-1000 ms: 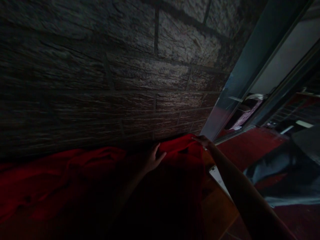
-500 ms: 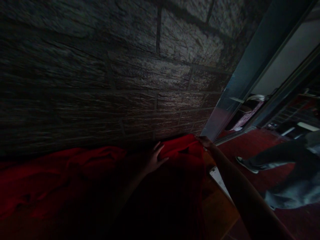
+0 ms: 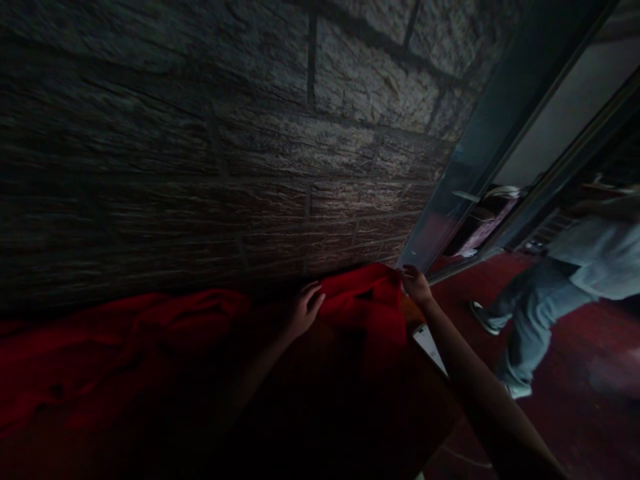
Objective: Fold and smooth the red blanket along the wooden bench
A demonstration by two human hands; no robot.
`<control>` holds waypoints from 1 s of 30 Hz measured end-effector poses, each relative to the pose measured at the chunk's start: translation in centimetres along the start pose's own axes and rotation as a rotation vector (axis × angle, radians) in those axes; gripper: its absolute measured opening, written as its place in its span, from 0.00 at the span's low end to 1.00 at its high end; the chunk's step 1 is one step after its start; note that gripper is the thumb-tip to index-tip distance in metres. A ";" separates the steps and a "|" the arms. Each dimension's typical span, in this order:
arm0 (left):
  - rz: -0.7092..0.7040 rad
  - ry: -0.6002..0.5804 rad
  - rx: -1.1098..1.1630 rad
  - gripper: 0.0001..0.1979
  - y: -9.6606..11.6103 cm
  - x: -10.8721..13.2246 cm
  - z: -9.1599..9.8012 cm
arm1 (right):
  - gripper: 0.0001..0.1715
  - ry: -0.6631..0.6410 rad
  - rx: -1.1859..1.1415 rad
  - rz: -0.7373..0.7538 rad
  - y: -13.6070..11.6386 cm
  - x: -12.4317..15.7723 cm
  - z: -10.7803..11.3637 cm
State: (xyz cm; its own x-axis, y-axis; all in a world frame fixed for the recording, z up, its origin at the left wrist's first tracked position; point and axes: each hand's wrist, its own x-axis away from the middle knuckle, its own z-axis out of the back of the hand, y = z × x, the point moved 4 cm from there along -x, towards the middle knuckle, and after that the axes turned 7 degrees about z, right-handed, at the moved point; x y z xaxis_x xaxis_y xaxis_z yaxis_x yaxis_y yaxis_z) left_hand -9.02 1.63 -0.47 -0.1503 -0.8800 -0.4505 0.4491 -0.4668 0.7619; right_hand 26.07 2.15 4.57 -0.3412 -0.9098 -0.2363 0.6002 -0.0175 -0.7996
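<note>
A red cloth (image 3: 360, 283) lies along the foot of the brick wall, with folds and a dark gap near its right end. My left hand (image 3: 304, 312) rests at the left edge of this stretch, thumb and fingers a little apart. At the cloth's far right corner is my right hand (image 3: 417, 287), its fingers loosely bent and apart, just beside the edge. Deep shadow hides much of the surface beneath both forearms. More rumpled red cloth (image 3: 150, 313) spreads to the left.
A white phone-like slab (image 3: 430, 347) lies by my right forearm on a brown wooden surface (image 3: 413, 313). The rough brick wall (image 3: 270, 140) rises close in front. To the right, a person in jeans (image 3: 533, 320) stands on the red floor (image 3: 575, 373), near a door frame (image 3: 465, 167).
My right hand has shifted slightly right, off the cloth's corner. My left thumb and fingers have drawn closer together. The person at the right shows more upright, more of the body in view.
</note>
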 end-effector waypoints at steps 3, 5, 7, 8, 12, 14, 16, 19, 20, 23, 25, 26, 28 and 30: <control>0.016 0.033 -0.006 0.16 -0.1 -0.2 0.5 | 0.30 0.173 -0.132 0.118 -1.6 6.8 1.3; 0.057 0.052 0.001 0.16 -0.3 -0.3 0.7 | 0.28 0.126 -0.212 0.155 -2.4 12.0 1.4; 0.119 0.052 0.025 0.16 -0.7 -0.3 0.8 | 0.28 0.074 -0.246 0.099 -2.5 16.9 1.3; 0.147 0.046 0.040 0.17 -0.9 -0.3 0.8 | 0.28 0.054 -0.249 0.078 -2.4 18.8 1.2; 0.191 0.021 0.097 0.19 -1.1 -0.3 0.5 | 0.28 -0.047 -0.188 0.071 -1.4 23.0 0.3; 0.195 0.021 0.111 0.19 -1.0 -0.3 0.5 | 0.27 -0.104 -0.126 0.125 -1.1 23.4 -0.2; 0.186 0.017 0.119 0.19 -0.8 -0.1 0.5 | 0.26 -0.135 -0.089 0.160 -0.9 23.3 -0.5; 0.152 -0.012 0.140 0.19 -0.3 0.2 0.4 | 0.25 -0.130 -0.073 0.162 -0.9 23.1 -0.5; 0.141 -0.023 0.145 0.19 -0.2 0.3 0.4 | 0.25 -0.123 -0.072 0.159 -0.9 23.2 -0.5; 0.115 -0.045 0.151 0.22 -0.3 0.4 0.2 | 0.25 -0.118 -0.064 0.156 -1.1 23.4 -0.3; 0.099 -0.051 0.153 0.23 -0.4 0.4 0.2 | 0.24 -0.129 -0.057 0.156 -1.2 23.5 -0.2; 0.092 -0.054 0.151 0.23 -0.5 0.4 0.2 | 0.24 -0.132 -0.056 0.156 -1.3 23.5 -0.2; 0.085 -0.072 0.138 0.21 -0.5 0.3 0.2 | 0.24 -0.133 -0.061 0.159 -1.4 23.5 -0.2; 0.082 -0.090 0.114 0.17 -0.5 0.2 0.1 | 0.25 -0.130 -0.065 0.165 -1.6 23.4 -0.2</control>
State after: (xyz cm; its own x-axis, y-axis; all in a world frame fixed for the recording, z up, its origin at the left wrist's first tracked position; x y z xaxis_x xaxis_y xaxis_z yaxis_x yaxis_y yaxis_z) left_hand -9.39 1.63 -0.84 -0.1975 -0.9176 -0.3450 0.3614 -0.3953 0.8445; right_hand 16.98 -19.05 0.22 -0.1439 -0.9439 -0.2971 0.5911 0.1588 -0.7908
